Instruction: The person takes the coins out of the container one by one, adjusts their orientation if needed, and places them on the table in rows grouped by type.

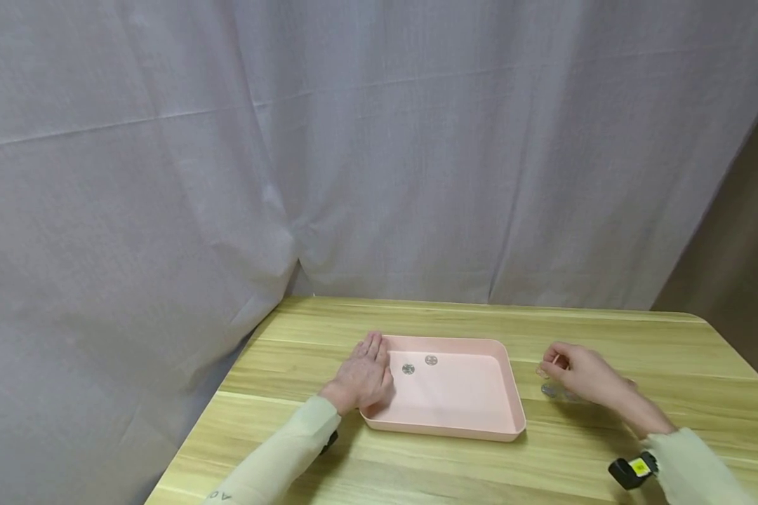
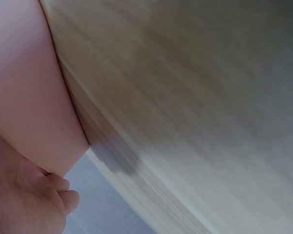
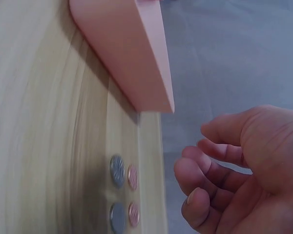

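Observation:
My left hand (image 1: 364, 376) rests on the left rim of a shallow pink tray (image 1: 455, 407), its fingers lying toward the far left corner. In the left wrist view its fingertips reach past the tray's rim. Inside the tray lie a grey coin (image 1: 408, 369) and a paler coin (image 1: 431, 360). Right of the tray, my right hand (image 1: 584, 375) hovers with loosely bent fingers and nothing visible between them. Near it on the table, the right wrist view shows two grey coins (image 3: 117, 170) and two copper-coloured coins (image 3: 132, 176), set in two rows.
The wooden table (image 1: 290, 393) carries the tray and coins. A grey curtain (image 1: 379, 175) hangs along its far and left sides. At the right is a brown surface (image 1: 733, 252). Dark wrist devices show at both sleeves.

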Tool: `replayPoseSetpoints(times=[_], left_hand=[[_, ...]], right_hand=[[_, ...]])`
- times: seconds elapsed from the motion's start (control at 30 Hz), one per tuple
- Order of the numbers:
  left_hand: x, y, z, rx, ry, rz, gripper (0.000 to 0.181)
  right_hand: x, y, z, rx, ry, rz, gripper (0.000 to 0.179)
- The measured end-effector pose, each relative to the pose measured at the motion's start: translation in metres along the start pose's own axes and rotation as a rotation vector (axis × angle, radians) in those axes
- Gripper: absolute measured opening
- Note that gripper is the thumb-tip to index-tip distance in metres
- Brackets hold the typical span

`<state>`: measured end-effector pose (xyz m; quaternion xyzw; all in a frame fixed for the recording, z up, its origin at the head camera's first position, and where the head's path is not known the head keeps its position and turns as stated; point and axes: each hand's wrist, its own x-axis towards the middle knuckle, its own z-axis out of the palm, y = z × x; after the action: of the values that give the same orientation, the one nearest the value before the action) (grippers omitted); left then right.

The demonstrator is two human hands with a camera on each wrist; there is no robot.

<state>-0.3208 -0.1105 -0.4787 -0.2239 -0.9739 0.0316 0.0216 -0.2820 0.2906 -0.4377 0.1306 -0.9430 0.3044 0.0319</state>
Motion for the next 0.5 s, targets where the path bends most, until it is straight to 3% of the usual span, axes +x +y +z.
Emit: replayPoseSetpoints(times=[0.5], left_hand=[[0.001, 0.000, -0.001, 0.013, -0.005, 0.005, 0.062]], right_hand=[[0.019, -0.038, 0.013, 0.034, -0.020, -0.078, 0.005]])
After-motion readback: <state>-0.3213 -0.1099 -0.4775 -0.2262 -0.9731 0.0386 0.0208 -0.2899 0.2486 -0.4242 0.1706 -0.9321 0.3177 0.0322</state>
